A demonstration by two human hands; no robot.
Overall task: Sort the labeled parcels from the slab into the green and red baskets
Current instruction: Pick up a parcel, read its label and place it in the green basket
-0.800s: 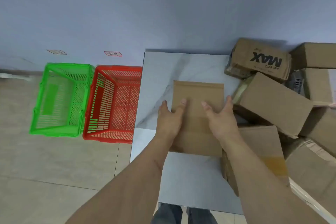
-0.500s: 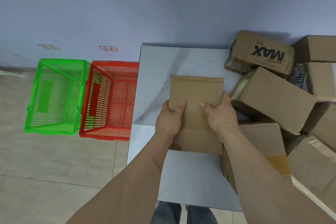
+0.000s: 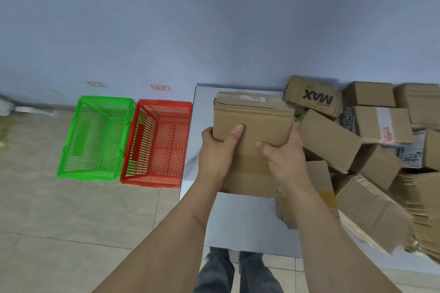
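Parcel [image 3: 252, 126] lifted, tilted up; both hands' grip flanks it.

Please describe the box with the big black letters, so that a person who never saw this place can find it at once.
Look at the pile of brown boxes right of the grey slab. At the pile's far left corner, against the wall, lies a flattened carton. Only it carries large black "MAX" lettering, seen upside down.

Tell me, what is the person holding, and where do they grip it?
A cardboard parcel, tilted up over the slab. The left hand and right hand grip its side edges, thumbs on the near face.
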